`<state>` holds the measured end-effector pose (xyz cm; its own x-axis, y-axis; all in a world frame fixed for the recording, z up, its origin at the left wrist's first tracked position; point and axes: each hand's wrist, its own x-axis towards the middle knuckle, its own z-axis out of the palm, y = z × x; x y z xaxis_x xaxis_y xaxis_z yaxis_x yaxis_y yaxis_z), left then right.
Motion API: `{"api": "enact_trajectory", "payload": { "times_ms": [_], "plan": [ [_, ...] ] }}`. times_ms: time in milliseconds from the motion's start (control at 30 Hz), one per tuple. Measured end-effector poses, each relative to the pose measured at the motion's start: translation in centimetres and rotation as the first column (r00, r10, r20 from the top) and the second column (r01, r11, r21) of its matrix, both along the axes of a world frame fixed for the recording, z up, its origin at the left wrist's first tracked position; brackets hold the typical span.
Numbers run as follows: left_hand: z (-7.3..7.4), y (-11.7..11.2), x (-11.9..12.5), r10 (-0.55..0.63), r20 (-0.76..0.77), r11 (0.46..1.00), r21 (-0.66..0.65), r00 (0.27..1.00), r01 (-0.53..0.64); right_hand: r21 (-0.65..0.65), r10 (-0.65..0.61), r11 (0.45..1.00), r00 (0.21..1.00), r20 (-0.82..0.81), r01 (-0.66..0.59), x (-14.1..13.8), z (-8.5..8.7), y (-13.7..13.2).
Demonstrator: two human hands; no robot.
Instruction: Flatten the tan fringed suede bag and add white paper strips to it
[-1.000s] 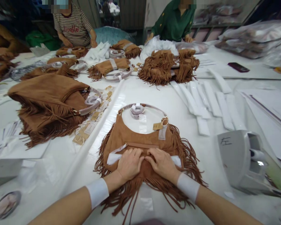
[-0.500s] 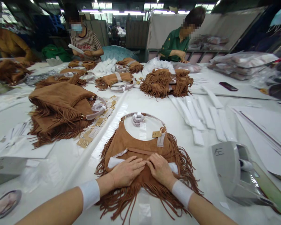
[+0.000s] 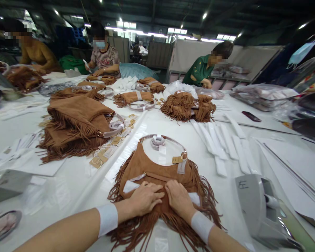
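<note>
A brown suede bag with long fringe (image 3: 157, 168) lies flat on the white table (image 3: 68, 175) in front of me, its wrapped handle arching away from me. A tan paper tag (image 3: 176, 160) hangs by the handle. A white paper strip (image 3: 130, 185) runs across the bag's body. My left hand (image 3: 144, 199) and my right hand (image 3: 178, 198) lie side by side on the middle of the bag, fingers flat, pressing down over the strip. Both wrists wear white bands.
A stack of the same fringed bags (image 3: 76, 129) sits at my left, with loose tags beside it. White paper strips (image 3: 223, 140) lie at the right, and a grey tape dispenser (image 3: 254, 206) stands near right. Three people work across the table, behind further bags (image 3: 186, 105).
My head has tipped upward, so the bag and my hands sit lower in view and more of the hall shows. My hands stay on the bag, barely shifted.
</note>
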<state>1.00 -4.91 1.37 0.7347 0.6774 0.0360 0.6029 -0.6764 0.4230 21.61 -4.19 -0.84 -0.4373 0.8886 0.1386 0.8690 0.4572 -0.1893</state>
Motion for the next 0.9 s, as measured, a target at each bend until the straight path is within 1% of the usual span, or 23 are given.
{"api": "enact_trajectory", "payload": {
  "times_ms": [67,167,233,300,367,467,600,733,800,900],
  "plan": [
    [0.0,-0.1,0.4,0.05,0.025,0.999,-0.012,0.998,-0.05,-0.013,-0.054,0.998,0.999,-0.008,0.054,-0.6,-0.2,0.2],
    [-0.4,-0.3,0.6,0.101,0.045,0.994,-0.037,0.994,-0.099,-0.019,-0.174,0.985,0.983,-0.054,0.173,-2.3,-0.5,0.9],
    [-0.7,-0.4,0.7,0.188,0.01,0.98,-0.06,0.982,-0.187,-0.017,-0.234,0.972,0.967,-0.097,0.233,-3.8,-0.6,1.4],
    [-0.9,-0.5,0.8,0.27,-0.026,0.96,-0.07,0.962,-0.272,-0.015,-0.242,0.97,0.961,-0.133,0.242,-5.0,-0.6,1.8],
    [-1.0,-0.4,0.8,0.309,-0.036,0.948,-0.076,0.951,-0.31,-0.017,-0.217,0.976,0.964,-0.155,0.217,-5.9,-0.5,2.0],
    [-1.1,-0.3,1.0,0.326,-0.036,0.94,-0.09,0.945,-0.328,-0.035,-0.194,0.981,0.967,-0.167,0.191,-6.2,-0.6,2.1],
    [-1.3,0.2,1.2,0.32,-0.016,0.943,-0.094,0.947,-0.32,-0.076,-0.196,0.98,0.964,-0.182,0.185,-6.0,-1.1,2.5],
    [-1.6,0.1,1.1,0.323,0.112,0.944,-0.107,0.94,-0.312,-0.083,-0.215,0.976,0.949,-0.229,0.201,-5.8,-1.4,2.5],
    [-1.9,-0.4,0.9,0.319,0.184,0.948,-0.081,0.93,-0.309,-0.066,-0.218,0.976,0.94,-0.263,0.207,-5.7,-1.3,2.1],
    [-2.3,-1.4,0.6,0.298,0.231,0.954,-0.041,0.926,-0.297,-0.036,-0.205,0.978,0.926,-0.318,0.204,-5.8,-1.3,1.6]
  ]
}}
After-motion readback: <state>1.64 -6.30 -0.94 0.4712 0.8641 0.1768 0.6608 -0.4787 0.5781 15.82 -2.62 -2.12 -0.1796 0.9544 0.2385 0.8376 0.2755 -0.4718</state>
